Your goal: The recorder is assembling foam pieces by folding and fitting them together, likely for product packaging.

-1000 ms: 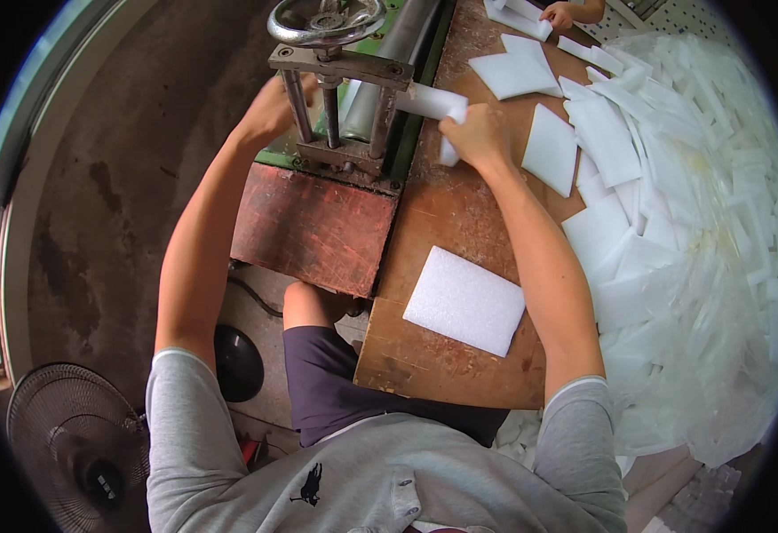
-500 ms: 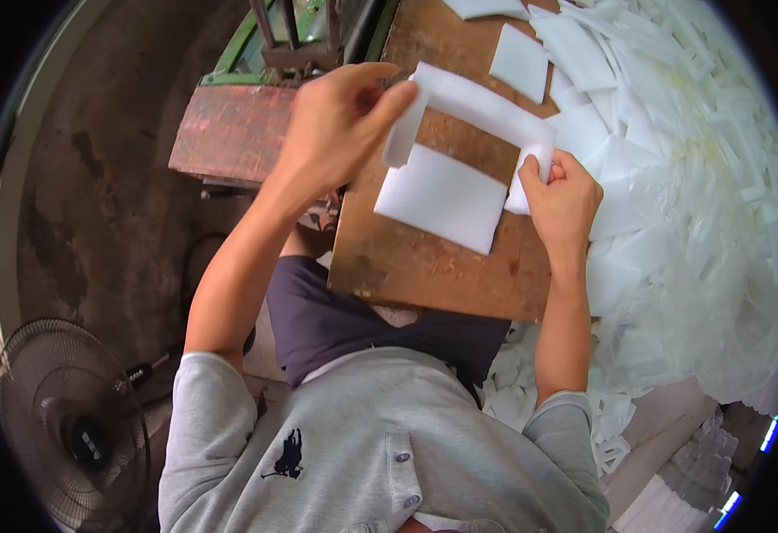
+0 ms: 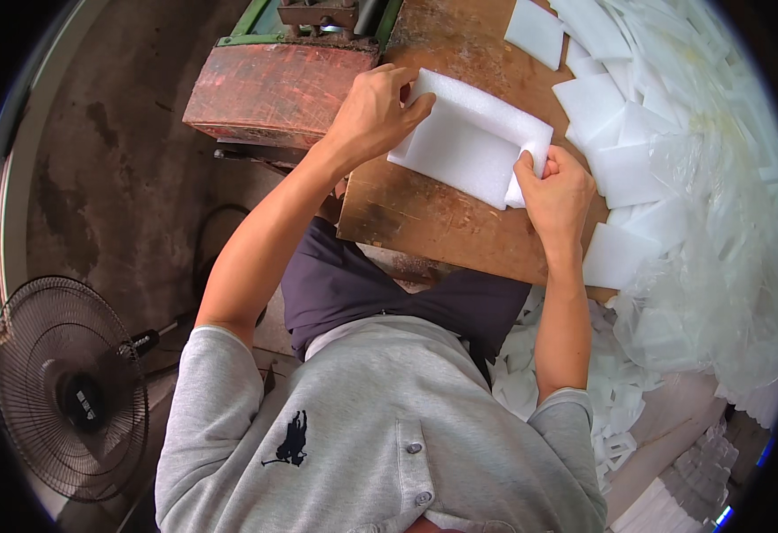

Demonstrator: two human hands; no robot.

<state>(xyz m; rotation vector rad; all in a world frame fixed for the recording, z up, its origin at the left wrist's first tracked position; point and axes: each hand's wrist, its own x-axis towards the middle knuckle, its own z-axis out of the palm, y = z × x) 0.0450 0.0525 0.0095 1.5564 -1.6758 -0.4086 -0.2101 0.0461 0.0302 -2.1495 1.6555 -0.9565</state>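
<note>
A white foam strip (image 3: 488, 103) is bent into a three-sided frame above the wooden table (image 3: 442, 233). My left hand (image 3: 376, 111) pinches its left end between thumb and fingers. At the other end, my right hand (image 3: 558, 197) grips the strip near its corner, thumb on the inner side. Within the bent strip lies a flat white foam sheet (image 3: 467, 153); its far edge meets or sits just under the strip, and I cannot tell whether they are joined. The sheet's near edge shows uncovered.
Loose white foam pieces (image 3: 624, 173) and clear plastic film (image 3: 700, 266) heap up on the right. Beyond my left hand stands a machine with a worn reddish block (image 3: 278, 93) and green frame. A fan (image 3: 74, 391) stands at lower left.
The bent strip and the foam sheet have come together; the sheet, earlier nearer me with table showing between, is now inside the strip. Both hands keep their grip. The view has shifted slightly.
</note>
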